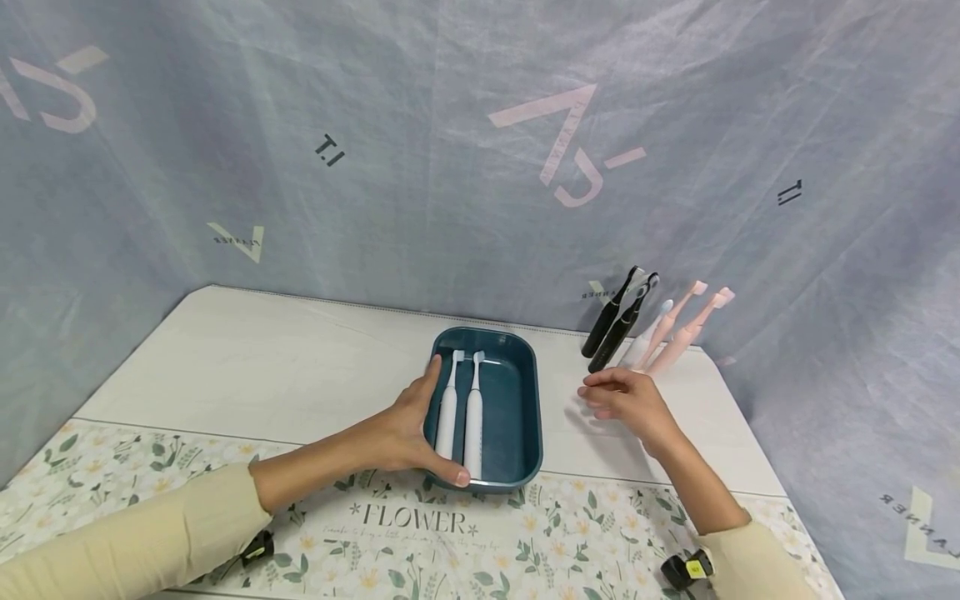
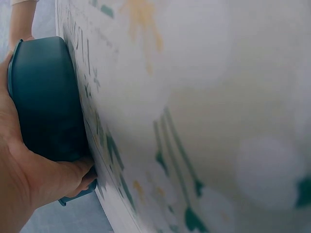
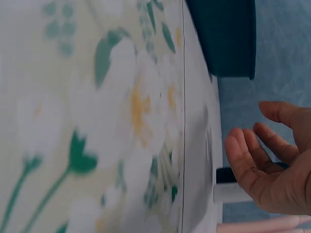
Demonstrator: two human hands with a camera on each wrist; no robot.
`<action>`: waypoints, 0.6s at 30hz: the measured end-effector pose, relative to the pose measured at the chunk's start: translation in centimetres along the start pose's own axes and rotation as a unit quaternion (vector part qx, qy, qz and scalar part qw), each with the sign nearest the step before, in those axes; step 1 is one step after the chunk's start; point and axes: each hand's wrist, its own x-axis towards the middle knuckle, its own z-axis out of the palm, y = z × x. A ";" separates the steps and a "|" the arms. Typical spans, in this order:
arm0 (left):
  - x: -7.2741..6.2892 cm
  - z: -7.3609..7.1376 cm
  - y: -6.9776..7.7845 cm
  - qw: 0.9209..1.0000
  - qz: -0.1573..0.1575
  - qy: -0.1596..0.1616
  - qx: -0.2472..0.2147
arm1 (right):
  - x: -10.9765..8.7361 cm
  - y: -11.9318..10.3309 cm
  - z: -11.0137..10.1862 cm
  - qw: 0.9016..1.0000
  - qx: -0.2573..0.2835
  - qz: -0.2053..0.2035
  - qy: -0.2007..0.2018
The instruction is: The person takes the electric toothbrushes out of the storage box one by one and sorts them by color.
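A dark teal tray [image 1: 512, 417] lies at the middle of the table. Two white electric toothbrushes [image 1: 473, 425] lie side by side along its left half, heads toward the back. My left hand [image 1: 408, 433] grips the tray's left side, thumb at the front rim; in the left wrist view its fingers [image 2: 73, 177] wrap the teal wall. To the right of the tray, my right hand [image 1: 626, 406] hovers with loosely curled fingers and nothing in them. Just behind it stand black toothbrushes [image 1: 617, 337], a white toothbrush [image 1: 640, 346] and two pink toothbrushes [image 1: 681, 343].
A white table top [image 1: 300, 358] with a floral mat [image 1: 600, 542] across its front carries everything. Grey-blue printed cloth [image 1: 420, 167] hangs close behind the table and along both sides.
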 end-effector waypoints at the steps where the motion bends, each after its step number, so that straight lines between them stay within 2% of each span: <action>1: 0.0 0.0 0.0 1.000 0.000 0.000 0.000 | 0.1 -0.2 0.2 1.000 0.001 -0.002 -0.004; 7: 0.0 0.0 0.0 1.000 0.003 -0.002 0.002 | 0.5 -1.4 1.5 1.000 0.018 -0.004 -0.017; 13: 0.0 -0.1 0.0 1.000 0.008 -0.003 0.002 | 1.0 -2.4 2.9 0.999 0.051 -0.008 0.006; 18: 0.1 -0.1 -0.1 1.000 0.010 -0.003 0.003 | 1.2 -2.7 4.2 0.998 0.056 -0.008 0.015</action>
